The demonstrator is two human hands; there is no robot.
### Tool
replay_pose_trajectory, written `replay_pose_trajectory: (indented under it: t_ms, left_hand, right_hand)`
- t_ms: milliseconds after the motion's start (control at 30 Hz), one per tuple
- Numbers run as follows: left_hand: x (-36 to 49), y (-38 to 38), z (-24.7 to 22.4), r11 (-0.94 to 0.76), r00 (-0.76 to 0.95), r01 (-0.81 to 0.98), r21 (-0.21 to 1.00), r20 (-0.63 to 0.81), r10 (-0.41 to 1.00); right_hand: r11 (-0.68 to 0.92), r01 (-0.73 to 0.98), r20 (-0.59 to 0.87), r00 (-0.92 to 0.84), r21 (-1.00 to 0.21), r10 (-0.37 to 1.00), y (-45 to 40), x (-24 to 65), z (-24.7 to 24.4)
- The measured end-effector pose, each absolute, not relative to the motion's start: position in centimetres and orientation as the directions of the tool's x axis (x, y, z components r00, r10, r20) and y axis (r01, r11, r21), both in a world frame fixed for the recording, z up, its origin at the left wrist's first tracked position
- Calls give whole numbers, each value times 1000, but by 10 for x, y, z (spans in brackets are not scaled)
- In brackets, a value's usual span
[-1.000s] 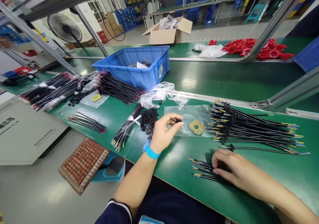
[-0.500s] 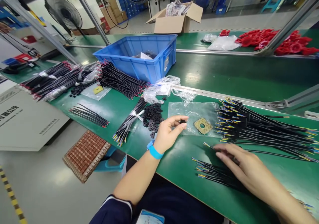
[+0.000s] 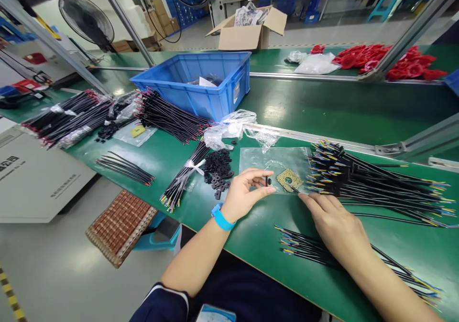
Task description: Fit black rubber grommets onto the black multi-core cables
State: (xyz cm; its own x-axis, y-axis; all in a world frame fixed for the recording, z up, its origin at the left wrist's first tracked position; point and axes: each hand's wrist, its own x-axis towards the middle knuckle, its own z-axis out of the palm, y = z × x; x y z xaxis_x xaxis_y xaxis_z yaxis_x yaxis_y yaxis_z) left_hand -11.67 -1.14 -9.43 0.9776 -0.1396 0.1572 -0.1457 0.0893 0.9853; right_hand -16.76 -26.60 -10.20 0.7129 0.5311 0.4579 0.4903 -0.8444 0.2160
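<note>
My left hand (image 3: 246,189), with a blue wristband, pinches a small black plastic piece (image 3: 268,181) between thumb and fingertips. Closed on a thin black cable (image 3: 294,188), my right hand (image 3: 332,219) has the cable's end pointing left toward that piece, a short gap apart. Behind the cable end, a speckled yellowish square pad (image 3: 285,176) with a round hole lies on a clear plastic bag (image 3: 251,157). Loose black plastic pieces (image 3: 217,166) form a pile left of my left hand. Below my right hand lie several cables (image 3: 304,245) with coloured wire ends.
A large bundle of black cables (image 3: 373,183) lies at the right. A tied cable bundle (image 3: 182,178) and more cables (image 3: 124,166) are at the left. Behind stand a blue bin (image 3: 211,100) and crumpled plastic (image 3: 229,128). A metal rail (image 3: 322,141) crosses the green table (image 3: 251,231).
My right hand has moved up and left with the cable, bringing its end closer to my left hand. The black piece now shows more clearly in my left fingertips.
</note>
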Motion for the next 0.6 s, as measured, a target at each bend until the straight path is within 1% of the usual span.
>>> replay_pose_trajectory:
  t_ms: [133,233,333,367,433,500,533,600]
  left_hand:
    - [-116,-11,-94,78,974,-121,990,134,-184]
    - [-116,-12,-93,97,974,-104,990,121,-191]
    - [-116,-13,-93,174,979,-38,984,72,-192]
    - [-115,-13,-93,204,980,-9,979,50,-193]
    - [-115,-14,-93,263,978,56,963,0,-208]
    - [-115,-16,-93,324,969,130,937,-50,-243]
    - [-115,-17,-93,355,961,170,919,-74,-267]
    - [-116,-18,-94,408,943,239,881,-111,-314]
  right_hand:
    - [-845,475,421,733,247,535,-267,-170,-101]
    - [-838,472,386,744,273,545,-268,-170,-100]
    - [-834,492,448,705,248,550,-270,-170,-96]
    - [-837,504,490,685,214,539,-271,-170,-93]
    - [-831,548,568,655,96,498,-271,-172,-86]
    - [-793,608,611,642,-39,463,-269,-175,-78]
    - [-770,632,621,639,-86,455,-268,-178,-74]
    - [-734,667,633,624,-127,457,-264,-182,-69]
